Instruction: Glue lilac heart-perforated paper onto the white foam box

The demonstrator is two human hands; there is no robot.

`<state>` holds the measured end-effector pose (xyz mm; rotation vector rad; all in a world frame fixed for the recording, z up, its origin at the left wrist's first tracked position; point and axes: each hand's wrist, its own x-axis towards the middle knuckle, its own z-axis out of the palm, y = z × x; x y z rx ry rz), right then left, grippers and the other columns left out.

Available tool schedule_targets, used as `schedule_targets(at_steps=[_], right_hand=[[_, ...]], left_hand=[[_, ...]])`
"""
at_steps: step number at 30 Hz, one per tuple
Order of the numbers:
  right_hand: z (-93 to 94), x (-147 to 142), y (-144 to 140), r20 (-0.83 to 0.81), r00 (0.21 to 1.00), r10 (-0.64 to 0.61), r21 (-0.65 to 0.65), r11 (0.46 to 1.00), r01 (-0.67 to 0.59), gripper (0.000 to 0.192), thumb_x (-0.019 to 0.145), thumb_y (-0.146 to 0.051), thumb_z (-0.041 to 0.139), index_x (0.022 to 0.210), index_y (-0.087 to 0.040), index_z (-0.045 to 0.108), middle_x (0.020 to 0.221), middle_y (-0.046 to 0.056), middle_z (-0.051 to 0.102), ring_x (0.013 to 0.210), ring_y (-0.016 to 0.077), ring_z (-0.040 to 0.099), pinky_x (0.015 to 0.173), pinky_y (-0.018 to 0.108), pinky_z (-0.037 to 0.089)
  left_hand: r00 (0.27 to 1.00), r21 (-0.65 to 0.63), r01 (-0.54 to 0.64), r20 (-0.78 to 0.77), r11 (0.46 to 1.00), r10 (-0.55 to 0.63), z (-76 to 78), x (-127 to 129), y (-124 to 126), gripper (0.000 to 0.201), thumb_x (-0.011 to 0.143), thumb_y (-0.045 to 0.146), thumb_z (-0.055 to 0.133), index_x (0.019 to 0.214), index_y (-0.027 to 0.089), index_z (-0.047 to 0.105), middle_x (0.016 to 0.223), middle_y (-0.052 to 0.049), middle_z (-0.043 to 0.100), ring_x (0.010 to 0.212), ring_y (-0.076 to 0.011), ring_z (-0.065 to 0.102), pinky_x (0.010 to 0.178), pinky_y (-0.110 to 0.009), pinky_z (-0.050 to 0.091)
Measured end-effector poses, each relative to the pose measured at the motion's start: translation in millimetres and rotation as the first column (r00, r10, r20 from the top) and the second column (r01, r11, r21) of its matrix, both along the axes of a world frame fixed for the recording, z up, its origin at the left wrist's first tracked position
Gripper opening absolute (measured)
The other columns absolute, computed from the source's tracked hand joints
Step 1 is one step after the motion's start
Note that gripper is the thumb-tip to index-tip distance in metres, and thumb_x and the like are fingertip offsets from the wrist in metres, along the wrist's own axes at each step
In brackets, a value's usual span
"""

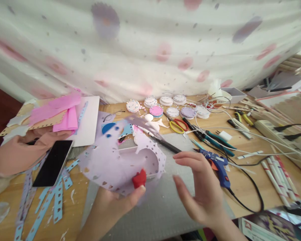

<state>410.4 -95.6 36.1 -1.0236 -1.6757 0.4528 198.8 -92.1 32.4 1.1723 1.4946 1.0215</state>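
Note:
My left hand point(117, 201) grips the lower edge of a lavender paper cutout point(107, 164) with small heart-shaped holes punched along its border. Against that paper, at the thumb tip, sits a small crumpled red piece point(139, 178) whose kind I cannot make out. The cutout is raised above a grey cutting mat point(165, 207) and slightly blurred; a curved opening shows on its right side. To the right of it, my right hand point(198, 187) hovers over the mat, thumb and fingers apart, holding nothing. A blue glue gun point(219, 165) lies just beyond that hand.
A black phone point(53, 163) and blue punched paper strips point(58, 202) lie left. Several round scalloped paper discs point(156, 111) line the back. Scissors point(178, 125), pliers point(219, 142), markers point(278, 180), cables and a power strip point(273, 130) cover the right side.

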Motion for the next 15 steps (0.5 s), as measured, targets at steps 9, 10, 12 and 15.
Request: schedule_targets(at_steps=[9,10,12,15], right_hand=[[-1.9,-10,4,0.366,0.862,0.352,-0.087,0.934,-0.345,0.048,0.091,-0.011,0.045,0.137,-0.019,0.033,0.123,0.013,0.052,0.114,0.0211,0.053,0.092,0.035,0.051],[-3.2,-11,5,0.379,0.858,0.348,-0.056,0.934,-0.354,0.044,0.093,-0.011,0.04,0.136,-0.019,0.035,0.121,0.013,0.055,0.111,0.0202,0.056,0.091,0.034,0.052],[-5.8,-11,4,0.378,0.874,0.306,0.037,0.938,-0.345,0.039,0.096,-0.013,0.035,0.134,-0.02,0.039,0.116,0.012,0.06,0.107,0.019,0.059,0.089,0.032,0.053],[-9.2,-10,2,0.345,0.902,0.258,0.134,0.938,-0.319,0.037,0.097,-0.014,0.038,0.133,-0.019,0.041,0.11,0.011,0.064,0.107,0.0179,0.061,0.09,0.028,0.053]], left_hand=[[0.721,0.346,0.647,-0.569,0.68,-0.396,24.5,-25,6,0.045,0.078,0.002,0.047,0.113,0.028,0.056,0.117,-0.003,0.067,0.107,-0.0189,0.062,0.092,-0.027,0.05],[0.688,0.359,0.683,-0.609,0.636,-0.394,24.7,-26,5,0.043,0.08,0.001,0.046,0.113,0.028,0.054,0.12,-0.003,0.066,0.111,-0.018,0.061,0.096,-0.027,0.048],[0.633,0.365,0.739,-0.665,0.566,-0.397,22.7,-27,3,0.042,0.084,0.002,0.045,0.117,0.027,0.052,0.125,-0.004,0.064,0.117,-0.0177,0.058,0.102,-0.029,0.044],[0.592,0.365,0.774,-0.706,0.517,-0.388,18.4,-33,0,0.049,0.088,0.005,0.045,0.131,0.026,0.044,0.135,-0.006,0.057,0.125,-0.0188,0.053,0.106,-0.033,0.041]])
